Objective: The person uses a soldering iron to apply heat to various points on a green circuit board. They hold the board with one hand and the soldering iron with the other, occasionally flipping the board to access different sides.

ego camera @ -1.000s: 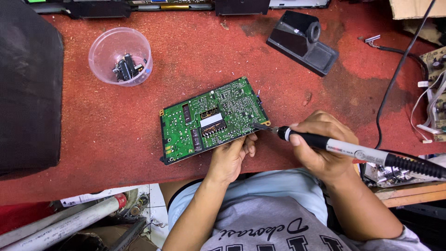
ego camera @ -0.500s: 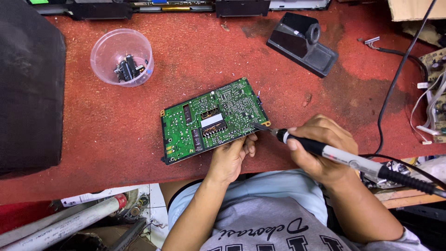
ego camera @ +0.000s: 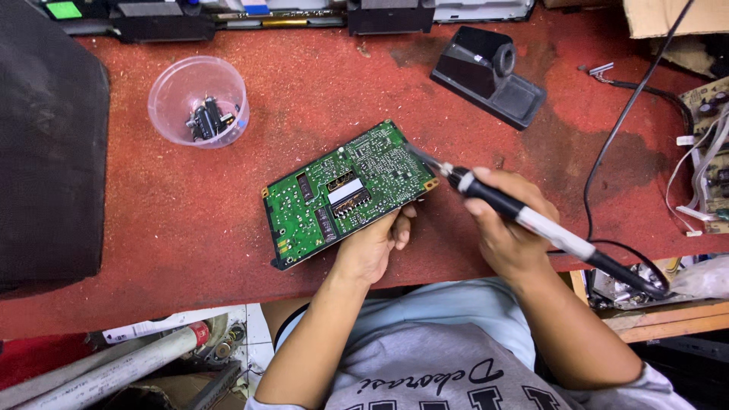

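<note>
**Soldering iron tip set to the corner of a green circuit board**

Centrally on the red worktop lies a green circuit board, tilted so its long side runs from lower left to upper right. The left hand grips its near edge, thumb up against the rim and fingers curled beneath. The right hand is closed around a soldering iron with a black grip and pale barrel; its metal tip meets the board's right-hand corner. A black cable runs from the iron's rear across the table's right side.

Near the top left stands a clear round plastic cup holding a few small dark parts, well apart from the board. A black iron stand sits toward the upper right. A large dark panel covers the left side of the worktop. At the top right corner is part of a brown cardboard box; at the top left, a small bright green rectangular label sits on a dark device. Another board with white wires lies at the right edge. Below the table's front edge, at the lower left, lies a pale tube with a red band.
</note>
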